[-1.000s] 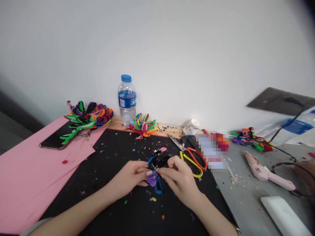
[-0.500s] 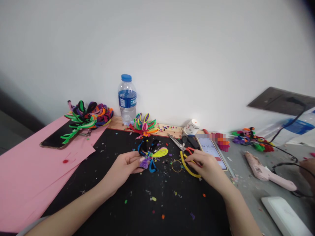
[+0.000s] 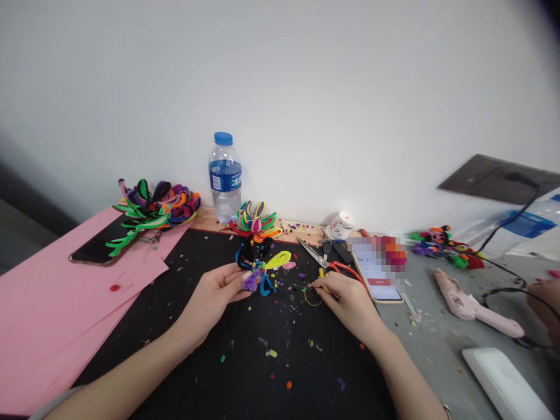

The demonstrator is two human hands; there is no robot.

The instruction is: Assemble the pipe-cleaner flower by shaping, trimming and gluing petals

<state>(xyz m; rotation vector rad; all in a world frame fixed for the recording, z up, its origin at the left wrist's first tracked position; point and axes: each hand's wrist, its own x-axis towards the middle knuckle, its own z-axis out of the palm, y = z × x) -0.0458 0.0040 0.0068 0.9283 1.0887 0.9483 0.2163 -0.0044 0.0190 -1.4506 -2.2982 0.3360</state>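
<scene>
My left hand (image 3: 223, 286) is closed on a small pipe-cleaner flower (image 3: 265, 271) with black, blue, yellow and purple loops, pinching it at its purple part. Over the black mat, my right hand (image 3: 343, 297) has thumb and forefinger pressed together at the upper edge of a thin gold wire ring (image 3: 312, 300). What lies between those fingertips is too small to make out. A bit of yellow pipe cleaner (image 3: 322, 273) shows beside the right fingers, the rest hidden by the hand. Just behind that hand lie red-handled scissors (image 3: 345, 269), partly covered.
Colourful scraps litter the black mat (image 3: 245, 361). A water bottle (image 3: 225, 181), a finished pipe-cleaner bunch (image 3: 256, 220) and a paper cup (image 3: 340, 226) stand along the wall. To the right are a phone (image 3: 378, 277), a pink glue gun (image 3: 476, 312) and another person's hand (image 3: 542, 300).
My right hand has moved left from the curved yellow pipe cleaner to the wire ring, covering most of the pipe cleaner. The flower in my left hand has shifted slightly up and left.
</scene>
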